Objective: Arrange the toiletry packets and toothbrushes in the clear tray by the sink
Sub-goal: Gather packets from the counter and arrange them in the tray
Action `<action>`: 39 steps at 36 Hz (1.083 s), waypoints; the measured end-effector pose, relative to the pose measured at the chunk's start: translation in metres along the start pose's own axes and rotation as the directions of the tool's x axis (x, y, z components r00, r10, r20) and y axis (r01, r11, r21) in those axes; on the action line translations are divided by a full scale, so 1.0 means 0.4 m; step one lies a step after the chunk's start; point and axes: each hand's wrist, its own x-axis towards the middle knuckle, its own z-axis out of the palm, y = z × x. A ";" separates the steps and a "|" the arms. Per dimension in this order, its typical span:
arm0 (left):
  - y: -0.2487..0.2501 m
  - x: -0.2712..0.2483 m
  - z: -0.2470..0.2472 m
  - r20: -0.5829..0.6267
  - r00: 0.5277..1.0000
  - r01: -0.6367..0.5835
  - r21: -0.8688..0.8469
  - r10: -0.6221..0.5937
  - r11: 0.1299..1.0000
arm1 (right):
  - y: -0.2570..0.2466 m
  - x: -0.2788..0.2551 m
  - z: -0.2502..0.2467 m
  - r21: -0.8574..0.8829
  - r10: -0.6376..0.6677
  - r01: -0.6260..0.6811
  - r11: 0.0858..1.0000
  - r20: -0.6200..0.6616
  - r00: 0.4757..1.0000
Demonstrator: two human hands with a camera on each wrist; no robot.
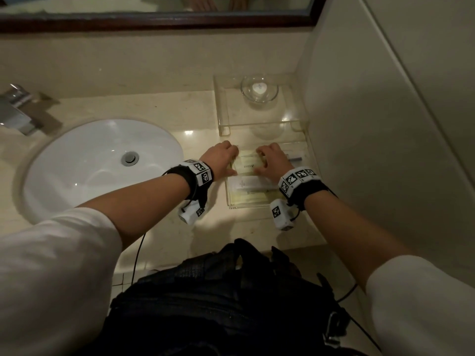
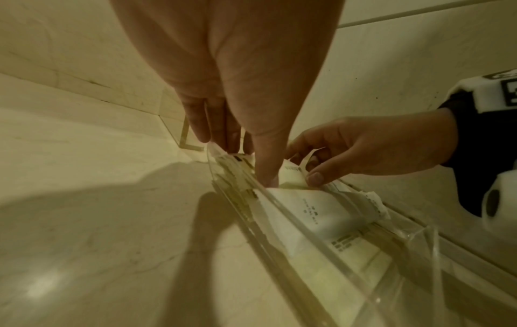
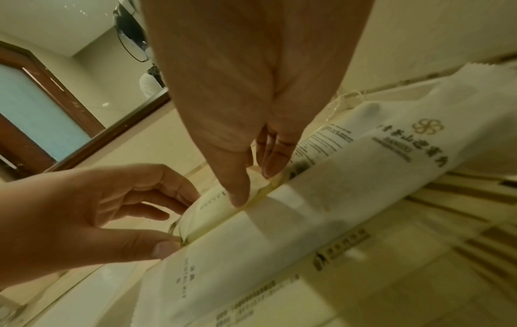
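The clear tray (image 1: 246, 207) stands on the counter right of the sink, against the wall. Several pale packets lie flat in it. Both hands hold a small cream packet (image 1: 248, 164) at the tray's far end. My left hand (image 1: 232, 161) pinches its left end between thumb and fingers, and my right hand (image 1: 261, 161) pinches its right end. The left wrist view shows the left hand (image 2: 246, 163) and the right hand (image 2: 307, 163) on this packet (image 2: 291, 179). A long white printed packet (image 1: 249, 183) lies just nearer. A dark-tipped item (image 1: 295, 158) shows behind the right hand.
The white sink (image 1: 102, 160) and chrome faucet (image 1: 18, 109) are to the left. Behind the tray, a clear riser (image 1: 223, 124) carries a glass bowl (image 1: 259, 89). The wall (image 1: 385, 124) is close on the right. A black bag (image 1: 218, 304) hangs at the counter's front.
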 end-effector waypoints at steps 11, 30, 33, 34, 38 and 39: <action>-0.029 -0.034 -0.019 -0.145 0.982 0.077 -0.283 -0.122 0.956 | -0.027 -0.004 -0.022 0.048 -0.110 0.119 0.992 -0.160 0.981; -0.309 -0.335 -0.095 -0.193 0.762 0.343 -0.690 -0.619 0.637 | -0.430 0.046 0.132 0.049 -0.482 0.489 0.871 -0.108 0.870; -0.392 -0.426 -0.111 -0.198 0.699 0.384 -0.707 -0.687 0.594 | -0.542 0.055 0.189 0.063 -0.527 0.530 0.845 -0.061 0.848; -0.418 -0.453 -0.116 -0.198 0.680 0.392 -0.715 -0.706 0.578 | -0.577 0.058 0.207 0.063 -0.540 0.542 0.838 -0.050 0.840; -0.527 -0.564 -0.131 -0.207 0.605 0.436 -0.723 -0.769 0.537 | -0.721 0.063 0.283 0.078 -0.578 0.576 0.813 0.004 0.816; -0.555 -0.590 -0.134 -0.211 0.588 0.446 -0.721 -0.781 0.531 | -0.756 0.064 0.304 0.084 -0.585 0.582 0.809 0.016 0.811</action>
